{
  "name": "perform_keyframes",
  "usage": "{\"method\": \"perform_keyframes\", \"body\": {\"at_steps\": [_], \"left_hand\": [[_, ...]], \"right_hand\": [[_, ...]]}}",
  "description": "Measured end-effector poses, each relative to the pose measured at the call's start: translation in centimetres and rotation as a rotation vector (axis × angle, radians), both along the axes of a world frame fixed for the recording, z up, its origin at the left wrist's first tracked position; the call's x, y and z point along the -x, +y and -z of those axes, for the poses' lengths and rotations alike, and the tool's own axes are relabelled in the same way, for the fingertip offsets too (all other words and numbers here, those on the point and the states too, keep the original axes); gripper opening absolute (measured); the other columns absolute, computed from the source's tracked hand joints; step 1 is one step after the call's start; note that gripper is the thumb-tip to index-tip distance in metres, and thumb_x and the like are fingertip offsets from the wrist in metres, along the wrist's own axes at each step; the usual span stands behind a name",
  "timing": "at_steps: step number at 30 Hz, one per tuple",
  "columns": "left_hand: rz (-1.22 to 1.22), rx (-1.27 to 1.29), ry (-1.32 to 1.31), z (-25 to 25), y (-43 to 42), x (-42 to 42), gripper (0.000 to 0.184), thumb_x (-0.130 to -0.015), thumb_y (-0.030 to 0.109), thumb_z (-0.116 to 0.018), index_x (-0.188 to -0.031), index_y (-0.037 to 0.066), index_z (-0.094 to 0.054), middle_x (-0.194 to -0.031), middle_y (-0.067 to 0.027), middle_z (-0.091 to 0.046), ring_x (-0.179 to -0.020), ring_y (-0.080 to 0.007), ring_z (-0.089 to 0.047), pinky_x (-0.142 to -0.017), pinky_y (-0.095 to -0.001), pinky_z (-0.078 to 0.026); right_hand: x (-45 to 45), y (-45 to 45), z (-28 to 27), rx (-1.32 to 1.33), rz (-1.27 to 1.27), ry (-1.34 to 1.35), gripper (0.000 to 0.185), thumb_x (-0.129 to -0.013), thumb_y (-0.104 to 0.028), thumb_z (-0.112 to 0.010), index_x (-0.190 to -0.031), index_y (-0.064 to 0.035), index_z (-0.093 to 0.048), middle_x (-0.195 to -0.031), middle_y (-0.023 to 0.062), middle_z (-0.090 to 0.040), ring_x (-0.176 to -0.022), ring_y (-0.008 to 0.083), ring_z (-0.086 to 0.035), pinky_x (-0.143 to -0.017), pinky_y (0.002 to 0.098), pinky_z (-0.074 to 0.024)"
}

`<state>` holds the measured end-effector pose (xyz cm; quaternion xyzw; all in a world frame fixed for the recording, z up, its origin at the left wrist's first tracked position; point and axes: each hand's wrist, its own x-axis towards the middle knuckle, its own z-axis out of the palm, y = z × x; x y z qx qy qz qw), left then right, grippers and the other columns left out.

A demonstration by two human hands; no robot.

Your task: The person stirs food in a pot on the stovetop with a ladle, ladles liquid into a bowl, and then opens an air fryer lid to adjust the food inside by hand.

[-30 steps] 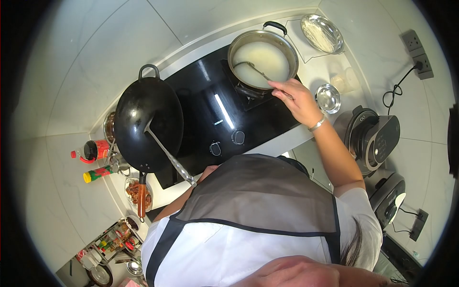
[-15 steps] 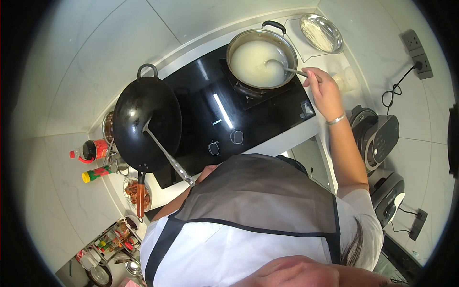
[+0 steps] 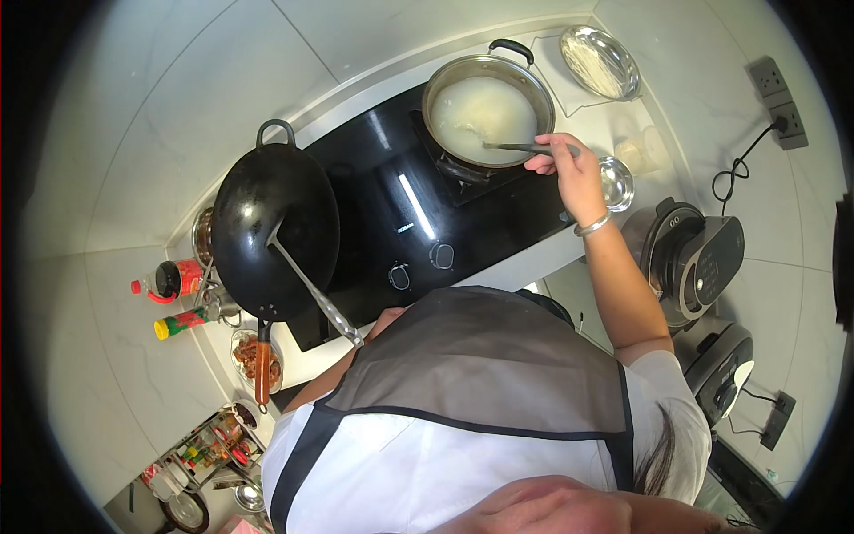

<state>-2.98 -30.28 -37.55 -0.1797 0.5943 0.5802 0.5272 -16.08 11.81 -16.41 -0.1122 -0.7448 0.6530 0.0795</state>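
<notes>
Head view: right hand (image 3: 566, 162) closed on ladle (image 3: 518, 147), dipped in pot (image 3: 544, 105), one o'clock; left hand (image 3: 389, 318) mostly hidden, grip untellable; wok (image 3: 267, 214), ten o'clock.

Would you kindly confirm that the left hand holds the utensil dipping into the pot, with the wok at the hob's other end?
The hand is wrong: the head view shows the right hand holding the utensil dipping into the pot, with the wok at the hob's other end.
</notes>
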Motion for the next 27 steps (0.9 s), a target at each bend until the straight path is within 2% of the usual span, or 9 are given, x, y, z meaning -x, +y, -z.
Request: {"method": "perform_keyframes", "body": {"at_steps": [3, 9, 15, 17, 19, 20, 21, 23, 27], "left_hand": [[0.001, 0.044, 0.029, -3.7, 1.2, 0.5, 0.03, -0.099, 0.021, -0.061, -0.112, -0.005, -0.068, -0.097, -0.004, -0.07, -0.083, -0.0088, -0.063, -0.075, -0.0252, -0.053], [-0.009, 0.057, 0.015, -2.1, 0.9, 0.3, 0.029, -0.099, 0.021, -0.062, -0.11, -0.005, -0.068, -0.095, -0.004, -0.07, -0.081, -0.0093, -0.063, -0.074, -0.0256, -0.053], [0.041, 0.074, 0.024, -2.2, 0.7, 0.6, 0.027, -0.098, 0.019, -0.063, -0.11, -0.005, -0.069, -0.095, -0.0041, -0.07, -0.08, -0.0094, -0.063, -0.074, -0.0256, -0.052], [-0.028, -0.006, -0.014, 0.4, 0.0, -0.1, 0.027, -0.098, 0.018, -0.063, -0.11, -0.005, -0.069, -0.095, -0.0041, -0.07, -0.081, -0.0094, -0.063, -0.074, -0.0255, -0.052], [-0.137, -0.149, -0.077, 8.4, -2.2, -2.3, 0.027, -0.098, 0.018, -0.062, -0.111, -0.005, -0.069, -0.096, -0.0041, -0.07, -0.082, -0.0094, -0.063, -0.075, -0.0253, -0.052], [-0.069, -0.077, -0.042, 6.0, -1.6, -1.6, 0.027, -0.098, 0.017, -0.062, -0.111, -0.005, -0.069, -0.096, -0.0042, -0.07, -0.082, -0.0094, -0.063, -0.075, -0.0254, -0.052], [-0.001, -0.006, -0.008, 0.4, -0.2, 0.0, 0.027, -0.098, 0.017, -0.062, -0.111, -0.005, -0.068, -0.097, -0.0042, -0.07, -0.083, -0.0094, -0.063, -0.075, -0.0254, -0.052], [0.061, 0.063, 0.018, -3.6, 1.0, 1.0, 0.027, -0.099, 0.017, -0.061, -0.112, -0.005, -0.068, -0.098, -0.0043, -0.07, -0.083, -0.0095, -0.063, -0.076, -0.0255, -0.052], [0.044, 0.077, -0.006, -3.9, 1.3, 1.1, 0.027, -0.099, 0.018, -0.061, -0.113, -0.005, -0.068, -0.099, -0.0044, -0.07, -0.084, -0.0093, -0.063, -0.076, -0.0254, -0.053]], "right_hand": [[-0.3, 1.0, 0.5, 0.071, 0.048, -0.044, 0.033, -0.105, -0.022, -0.043, -0.108, 0.0036, -0.064, -0.082, 0.0145, -0.073, -0.073, 0.0143, -0.067, -0.071, 0.0253, -0.0523], [-1.0, 1.7, -0.2, 0.223, 0.129, 0.0, 0.034, -0.105, -0.022, -0.041, -0.112, 0.0045, -0.062, -0.085, 0.0178, -0.073, -0.077, 0.0167, -0.069, -0.073, 0.0263, -0.0524], [-0.2, 2.2, -0.5, 0.183, 0.139, 0.126, 0.036, -0.106, -0.025, -0.043, -0.117, 0.0053, -0.061, -0.088, 0.0172, -0.073, -0.08, 0.017, -0.069, -0.075, 0.027, -0.053], [0.1, 2.2, -0.7, 0.087, 0.134, 0.17, 0.037, -0.106, -0.025, -0.044, -0.12, 0.005, -0.061, -0.09, 0.0159, -0.073, -0.082, 0.016, -0.068, -0.076, 0.0276, -0.0532], [0.4, 2.3, -0.7, -0.005, 0.132, 0.21, 0.036, -0.106, -0.024, -0.045, -0.122, 0.004, -0.061, -0.092, 0.0143, -0.073, -0.083, 0.0147, -0.068, -0.078, 0.0281, -0.0532], [0.6, 2.3, -0.5, -0.049, 0.135, 0.227, 0.035, -0.106, -0.023, -0.045, -0.122, 0.0033, -0.062, -0.093, 0.0134, -0.073, -0.083, 0.0139, -0.067, -0.079, 0.0283, -0.0531], [0.7, 2.2, -0.4, -0.093, 0.137, 0.244, 0.034, -0.106, -0.022, -0.046, -0.123, 0.0025, -0.062, -0.094, 0.0126, -0.073, -0.083, 0.0131, -0.067, -0.08, 0.0285, -0.053], [0.6, 2.2, -0.4, -0.199, 0.119, 0.269, 0.029, -0.105, -0.019, -0.049, -0.121, -0.0005, -0.064, -0.093, 0.0114, -0.073, -0.082, 0.0149, -0.066, -0.08, 0.0298, -0.0525], [0.4, 2.8, -0.9, -0.654, 0.036, 0.397, 0.024, -0.101, -0.015, -0.054, -0.118, -0.0054, -0.067, -0.09, 0.0103, -0.073, -0.081, 0.0216, -0.065, -0.078, 0.0331, -0.0514]]}}
